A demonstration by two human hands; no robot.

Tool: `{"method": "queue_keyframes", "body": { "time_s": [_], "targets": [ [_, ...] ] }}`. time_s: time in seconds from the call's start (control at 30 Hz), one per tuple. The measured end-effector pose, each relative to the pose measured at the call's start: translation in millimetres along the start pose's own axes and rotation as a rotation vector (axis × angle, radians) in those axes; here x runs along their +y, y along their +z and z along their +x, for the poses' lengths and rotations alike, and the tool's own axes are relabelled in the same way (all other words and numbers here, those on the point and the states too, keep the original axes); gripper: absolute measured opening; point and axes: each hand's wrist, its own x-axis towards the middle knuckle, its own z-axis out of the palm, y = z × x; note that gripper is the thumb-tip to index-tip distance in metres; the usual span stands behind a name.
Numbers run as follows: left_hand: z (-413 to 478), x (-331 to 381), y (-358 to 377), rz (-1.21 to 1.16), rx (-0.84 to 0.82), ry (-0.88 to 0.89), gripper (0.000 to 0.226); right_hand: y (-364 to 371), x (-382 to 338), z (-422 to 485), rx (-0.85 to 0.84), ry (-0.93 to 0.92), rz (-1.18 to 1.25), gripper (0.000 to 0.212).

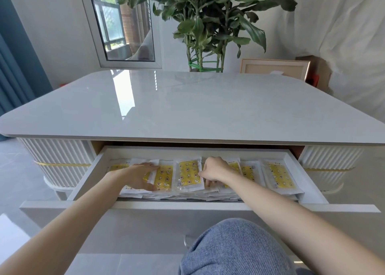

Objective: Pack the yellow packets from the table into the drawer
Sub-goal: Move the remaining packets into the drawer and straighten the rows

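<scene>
Your flat clear-plastic packets with yellow printed inserts lay face up in a row, overlapping, across the open white drawer, on top of a stack of more packets. The drawer stood pulled out from under the glossy grey bench.
</scene>
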Motion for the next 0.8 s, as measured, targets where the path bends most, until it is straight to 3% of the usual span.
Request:
{"method": "queue_keyframes", "body": {
  "time_s": [0.13, 0.27, 0.4, 0.63, 0.8],
  "targets": [
    [-1.5, 2.6, -1.6, -0.046, 0.034, 0.018, 0.081, -1.5, 0.2, -4.5, 0.191, -0.157, -0.078, 0.022],
    [-0.9, 3.7, -0.1, -0.093, 0.053, 0.029, 0.078, -0.6, 0.1, -6.8, 0.037, -0.340, -0.023, 0.033],
    [-2.2, 10.0, -1.6, -0.104, 0.077, 0.016, 0.068, 1.9, -2.6, -6.3, -0.069, -0.352, -0.030, 0.041],
    [-37.3, 31.8, -16.8, -0.312, 0.413, 0.015, 0.037, -24.7, -3.6, -38.4, 0.033, -0.399, 0.043, 0.027],
    [-77.8, 57.6, -10.0, -0.444, 0.781, -0.008, 0.028, -37.9, 8.2, -81.2, 0.306, -0.336, 0.107, 0.018]
  ]
}}
